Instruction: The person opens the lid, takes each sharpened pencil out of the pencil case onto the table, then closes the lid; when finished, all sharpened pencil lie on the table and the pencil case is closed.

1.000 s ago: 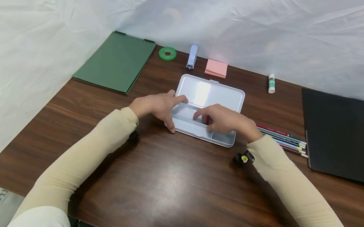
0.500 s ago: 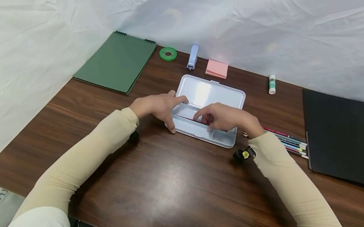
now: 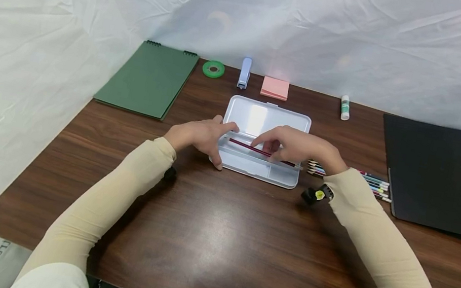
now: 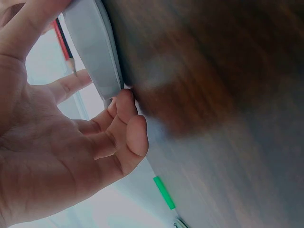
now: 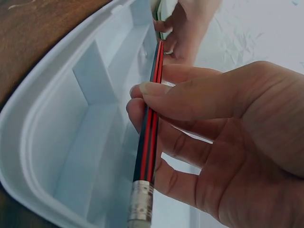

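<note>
A light-grey pencil case [image 3: 242,162] stands open on the table, its lid [image 3: 281,120] folded back. My right hand [image 3: 297,144] is over the tray, thumb and fingertips pinching a red-and-black striped pencil [image 5: 148,137]. In the head view this pencil slants across the tray, its sharpened tip at the left and its metal ferrule [image 5: 141,197] by the case's right end. My left hand [image 3: 201,135] grips the left end of the case, thumb at the front edge and index finger near the hinge. Its other fingers [image 4: 137,135] curl against the case's end.
Several pencils [image 3: 374,179] lie right of the case, partly behind the right wrist, beside a black folder [image 3: 442,176]. Along the back are a green spiral notebook [image 3: 149,79], green tape roll [image 3: 213,69], stapler [image 3: 244,72], pink sticky notes [image 3: 275,88] and glue stick [image 3: 345,107].
My right hand has risen a little and shifted right, and the red pencil has come up from low in the tray to a slant across it. The left hand stays put.
</note>
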Demonstrator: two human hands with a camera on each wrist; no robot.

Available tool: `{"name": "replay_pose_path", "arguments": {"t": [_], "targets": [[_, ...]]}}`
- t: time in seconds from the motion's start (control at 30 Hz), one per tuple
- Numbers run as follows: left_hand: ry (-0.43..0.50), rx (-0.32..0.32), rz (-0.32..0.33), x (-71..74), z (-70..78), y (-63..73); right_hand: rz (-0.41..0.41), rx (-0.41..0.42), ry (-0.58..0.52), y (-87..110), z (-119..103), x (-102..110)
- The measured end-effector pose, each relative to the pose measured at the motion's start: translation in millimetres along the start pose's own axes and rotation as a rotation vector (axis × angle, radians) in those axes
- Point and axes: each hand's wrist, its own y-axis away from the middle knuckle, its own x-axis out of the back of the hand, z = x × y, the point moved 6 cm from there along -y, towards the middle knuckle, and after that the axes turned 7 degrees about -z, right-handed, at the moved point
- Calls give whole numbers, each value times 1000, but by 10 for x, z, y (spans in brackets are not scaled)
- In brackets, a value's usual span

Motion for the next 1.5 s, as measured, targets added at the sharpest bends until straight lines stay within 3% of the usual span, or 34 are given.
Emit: {"name": "replay_pose_path", "arguments": {"t": [0.5, 0.87, 1.5], "targets": [[-8, 4, 0, 11, -30, -6, 57, -53, -4, 332, 153, -13], [5, -3, -6, 2, -25, -5, 117, -79, 38, 832, 303, -74], [5, -8, -6, 27, 4, 13, 183, -252, 53, 1607, 668, -227]]}}
